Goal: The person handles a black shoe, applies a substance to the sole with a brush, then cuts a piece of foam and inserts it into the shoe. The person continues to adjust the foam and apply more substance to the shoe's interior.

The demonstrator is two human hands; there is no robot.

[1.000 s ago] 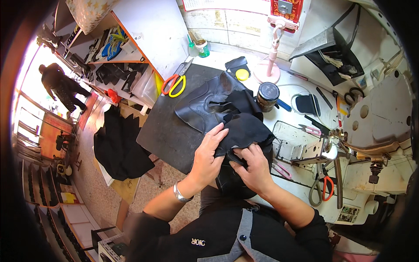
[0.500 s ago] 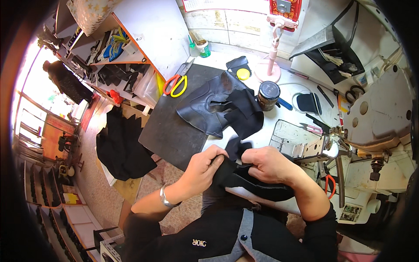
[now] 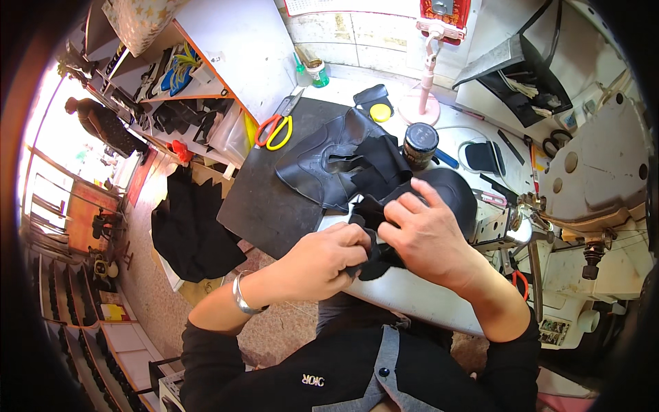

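Observation:
Between my hands, over the near edge of the table, is a black leather piece (image 3: 456, 199) that looks like a shoe upper, with a softer dark lining. Its smooth rounded end spreads to the far right, beyond my right hand. My left hand (image 3: 329, 264) is closed on its near, bunched edge. My right hand (image 3: 424, 237) pinches it close by, forefinger raised and fingertips partly hidden. Another black leather shoe upper (image 3: 312, 161), stitched and with an opening in its middle, lies just beyond on a dark cutting mat (image 3: 257, 213).
Scissors (image 3: 276, 130) with red and yellow handles lie on the mat. A dark lidded jar (image 3: 420, 144) and a pink phone stand (image 3: 427, 89) are farther back. At the right is a sewing machine (image 3: 594, 165). Black material (image 3: 195, 230) lies low at the left.
The black leather piece has swung from beneath my right forearm to beyond my right hand, onto the table. My left hand has turned over with its knuckles up; my right forefinger has lifted.

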